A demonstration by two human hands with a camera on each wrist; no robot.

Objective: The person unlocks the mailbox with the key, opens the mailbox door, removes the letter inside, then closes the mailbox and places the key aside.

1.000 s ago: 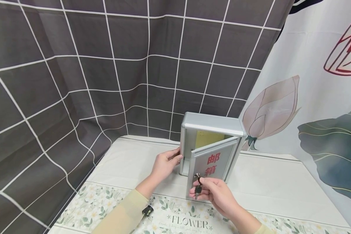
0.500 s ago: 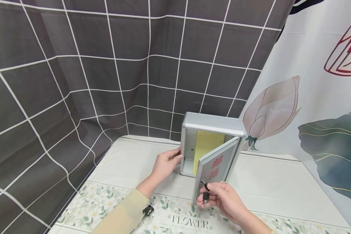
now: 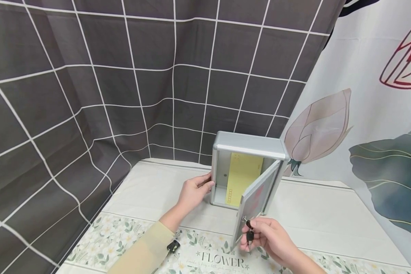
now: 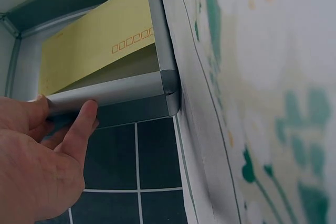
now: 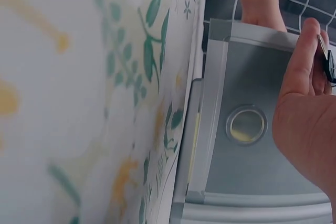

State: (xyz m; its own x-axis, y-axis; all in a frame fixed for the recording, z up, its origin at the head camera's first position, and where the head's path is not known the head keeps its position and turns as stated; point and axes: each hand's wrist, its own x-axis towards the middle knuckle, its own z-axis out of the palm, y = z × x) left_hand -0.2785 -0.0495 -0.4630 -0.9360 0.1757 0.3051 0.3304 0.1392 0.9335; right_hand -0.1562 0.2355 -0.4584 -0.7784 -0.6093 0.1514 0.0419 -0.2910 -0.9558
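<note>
A silver-grey metal box [image 3: 250, 141] stands upright on the table, its hinged door [image 3: 257, 201] swung out at the right. Inside leans a yellow envelope [image 3: 241, 177], which also shows in the left wrist view [image 4: 100, 35]. My left hand [image 3: 194, 192] grips the box's left side wall, thumb at the front edge [image 4: 105, 90]. At the door's free edge, my right hand [image 3: 268, 238] pinches the black-headed key in the lock, and a second black key [image 3: 250, 236] dangles over the fingers. A round window [image 5: 247, 124] shows in the door in the right wrist view.
A black object [image 3: 173, 246] lies by the left sleeve on the flower-print cloth [image 3: 222, 260]. Behind the table hangs a dark grid-patterned curtain [image 3: 157, 83], with a white curtain [image 3: 359, 110] bearing a lotus print at the right.
My right hand has pulled the door further out, moving right and toward me, so more of the yellow envelope shows. The left hand and the box have stayed in place.
</note>
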